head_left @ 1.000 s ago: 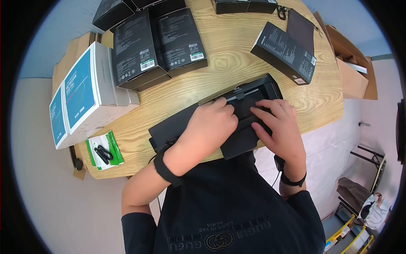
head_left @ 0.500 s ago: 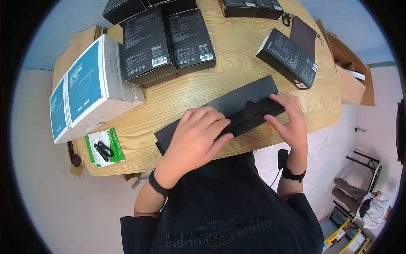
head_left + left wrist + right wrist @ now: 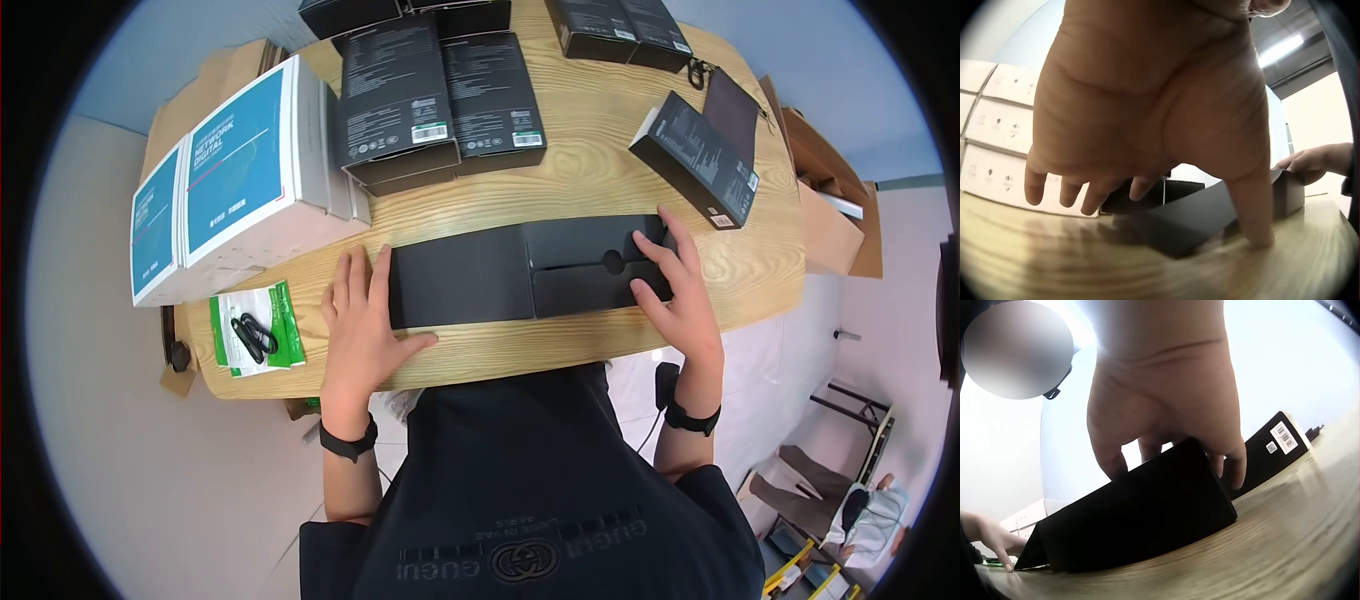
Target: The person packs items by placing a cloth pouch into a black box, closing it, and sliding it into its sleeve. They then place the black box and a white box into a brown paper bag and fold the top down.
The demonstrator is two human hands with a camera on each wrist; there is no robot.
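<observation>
A long black box (image 3: 590, 295) lies on the table in front of me, its lid (image 3: 460, 278) folded out flat to the left. A dark flap with a round cutout shows in its right part. My left hand (image 3: 362, 318) is at the lid's left edge, fingers straight and spread, thumb apart on the near side. My right hand (image 3: 685, 290) holds the box's right end, with its thumb on the near part and fingers over the far part and end. In the right wrist view, the box's black side wall (image 3: 1147, 515) shows beneath that hand.
Black printed boxes (image 3: 395, 100) stand at the back, with white-and-blue boxes (image 3: 240, 165) at the left. A green-and-white packet (image 3: 280, 325) with a coiled black cable (image 3: 255, 338) lies near left. Another black box (image 3: 700, 160) leans on a dark pouch (image 3: 733, 112) at right.
The flap has come down over the box's inside. The lid now lies flat to the left. My left hand has moved from the middle to its left edge; the right stays at the right end.
</observation>
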